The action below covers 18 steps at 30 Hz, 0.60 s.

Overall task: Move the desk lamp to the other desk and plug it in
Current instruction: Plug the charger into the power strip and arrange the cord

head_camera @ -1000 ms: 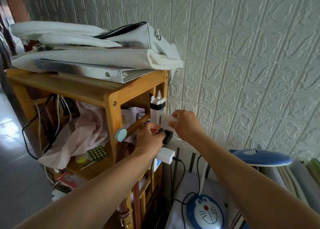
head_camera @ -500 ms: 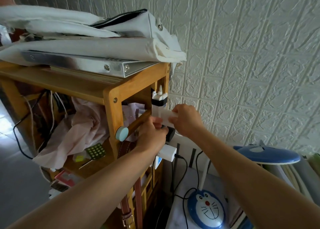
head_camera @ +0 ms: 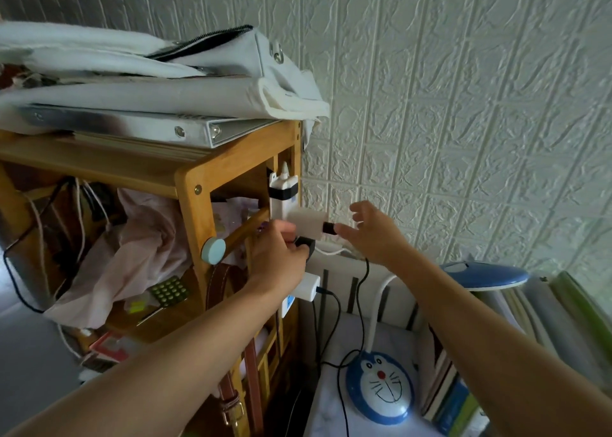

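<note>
The desk lamp has a blue cartoon-cat base (head_camera: 381,390), a white gooseneck and a blue head (head_camera: 483,274); it stands on a white surface at lower right. Its black cord (head_camera: 361,297) runs up toward a white power strip (head_camera: 283,198) fixed upright to the wooden shelf's side. A white adapter (head_camera: 306,224) sticks out of the strip, with a short black plug (head_camera: 329,228) in its right end. My left hand (head_camera: 278,261) grips a black plug (head_camera: 306,244) just under the adapter. Fingers spread, my right hand (head_camera: 374,234) has one fingertip against the short plug.
The wooden shelf (head_camera: 231,171) carries a binder and white bags on top, and cloth, cables and small items inside. A white charger (head_camera: 308,286) with a black cable hangs below my left hand. Books (head_camera: 546,314) stand at the right. A textured wall is behind.
My right hand has let go of the white adapter and drawn back to the right with fingers apart, uncovering the short black plug. My left hand has stayed at the strip.
</note>
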{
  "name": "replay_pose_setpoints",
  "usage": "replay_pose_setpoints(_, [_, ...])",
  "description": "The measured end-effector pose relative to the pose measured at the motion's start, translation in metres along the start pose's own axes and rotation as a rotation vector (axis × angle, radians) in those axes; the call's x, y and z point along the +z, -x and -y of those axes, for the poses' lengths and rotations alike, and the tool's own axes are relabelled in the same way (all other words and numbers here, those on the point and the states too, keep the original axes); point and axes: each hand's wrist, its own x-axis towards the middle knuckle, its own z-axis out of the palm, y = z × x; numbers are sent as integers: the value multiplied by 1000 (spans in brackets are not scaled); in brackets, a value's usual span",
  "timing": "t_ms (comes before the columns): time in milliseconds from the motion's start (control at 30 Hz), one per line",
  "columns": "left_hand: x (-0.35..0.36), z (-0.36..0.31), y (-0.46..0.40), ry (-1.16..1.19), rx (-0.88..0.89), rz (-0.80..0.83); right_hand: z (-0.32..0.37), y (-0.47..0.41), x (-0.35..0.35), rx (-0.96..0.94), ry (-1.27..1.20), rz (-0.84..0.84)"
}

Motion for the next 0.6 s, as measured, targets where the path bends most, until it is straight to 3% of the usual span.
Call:
replay_pose_setpoints(267, [17, -10, -8, -526, 505, -131, -11, 10, 3, -30, -95, -96])
replay_pose_setpoints(600, [22, -8, -28, -695, 700, -73, -7, 6, 13, -59, -149, -183])
